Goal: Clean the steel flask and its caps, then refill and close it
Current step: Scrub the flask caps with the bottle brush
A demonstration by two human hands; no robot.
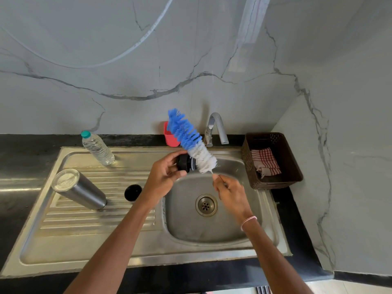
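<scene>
left hand point(163, 175) grips black cap point(184, 163) over basin's point(191, 225) back edge | right hand point(230, 192) pinches bottle brush point(191, 141) handle, white bristles touching cap | steel flask point(78, 188) stands on drainboard's point(95, 221) left part | second cap point(133, 192) beside basin's left edge

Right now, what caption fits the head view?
Over the sink, left hand holds a cap, right hand holds a brush against it; flask stands on drainboard.
</scene>
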